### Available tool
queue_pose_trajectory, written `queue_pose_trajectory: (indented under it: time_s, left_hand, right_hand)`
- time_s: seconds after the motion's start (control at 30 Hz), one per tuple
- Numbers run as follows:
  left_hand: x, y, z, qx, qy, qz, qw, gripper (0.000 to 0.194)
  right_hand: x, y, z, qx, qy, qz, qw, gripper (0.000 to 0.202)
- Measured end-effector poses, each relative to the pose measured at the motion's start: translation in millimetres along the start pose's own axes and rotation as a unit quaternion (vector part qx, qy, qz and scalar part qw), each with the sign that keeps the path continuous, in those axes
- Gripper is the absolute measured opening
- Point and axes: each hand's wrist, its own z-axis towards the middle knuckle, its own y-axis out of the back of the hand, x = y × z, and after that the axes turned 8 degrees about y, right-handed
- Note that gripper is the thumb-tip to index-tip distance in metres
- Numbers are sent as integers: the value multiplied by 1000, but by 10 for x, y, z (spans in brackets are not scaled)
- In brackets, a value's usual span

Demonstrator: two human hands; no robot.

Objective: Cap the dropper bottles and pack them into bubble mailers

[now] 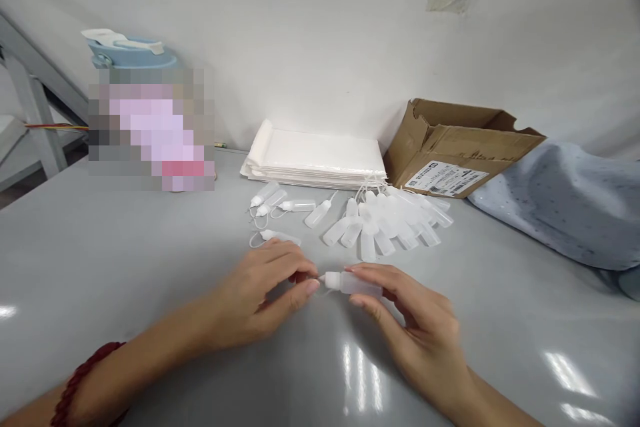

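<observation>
Between thumb and fingers, my right hand (417,320) grips a small translucent squeeze bottle (357,283) with a white neck, lying sideways, its pointed tip toward the left. My left hand (275,287) is closed in a pinch right at that tip; whatever its fingertips hold is hidden. A thin strap curves below the bottle's neck. Just beyond the left hand lies a similar bottle (283,237), partly covered by the fingers. Farther back are a few loose bottles (300,205) with thin looped straps, and to their right a heap of several more (385,217).
A stack of white padded envelopes (320,153) lies against the wall. To its right stands an open cardboard box (465,147) with a label, beside a grey-blue cloth (570,200). At the back left is a blue-lidded container (133,53), its body blurred. The grey table (150,247) reflects light.
</observation>
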Motion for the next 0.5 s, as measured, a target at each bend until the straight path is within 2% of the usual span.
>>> queue_pose_trajectory:
  time_s: [0.1, 0.17, 0.3, 0.4, 0.5]
  left_hand:
    - [-1, 31, -5, 20, 23, 12, 999, 14]
    - [14, 83, 6, 13, 39, 24, 999, 17]
    - [86, 296, 54, -59, 106, 65, 990, 20]
    - [170, 450, 87, -111, 179, 92, 973, 24]
    - [259, 505, 119, -117, 264, 114, 950, 28]
  right_hand:
    - [-31, 11, 7, 10, -14, -5, 1000, 19]
    - [-58, 9, 2, 22, -17, -9, 1000, 21]
    - [-137, -1, 69, 55, -9, -116, 992, 25]
    - [-187, -37, 282, 110, 1, -197, 974, 21]
    - [-204, -118, 618, 196, 5, -241, 950, 21]
